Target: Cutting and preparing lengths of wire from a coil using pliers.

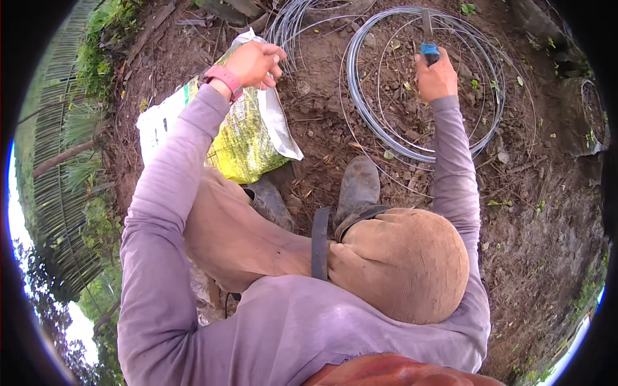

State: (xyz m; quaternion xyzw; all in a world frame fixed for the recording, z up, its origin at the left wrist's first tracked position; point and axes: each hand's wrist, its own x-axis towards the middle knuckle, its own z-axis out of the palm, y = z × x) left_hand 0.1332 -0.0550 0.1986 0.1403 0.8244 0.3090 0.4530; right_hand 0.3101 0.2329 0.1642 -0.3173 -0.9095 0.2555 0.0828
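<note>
My right hand (437,78) is closed around the blue-and-black handle of a tool (430,49). A narrow, flat, dull part extends from it away from me, and its kind is hard to make out. This hand is over a large coil of grey metal wire (353,80) lying on the ground. My left hand (252,63), with a red band at the wrist, hovers by the top of a yellow-and-white sack (248,145). Its fingers are curled together, and whatever they may hold is hidden. Close beyond them lies a second bundle of wire (283,29).
Loose wire strands curve over the brown soil (322,132). My boots (358,186) stand between the sack and the large coil. A dark strap (320,244) crosses my leg. A slatted fence (55,174) and plants line the left; a log-like object (582,119) lies right.
</note>
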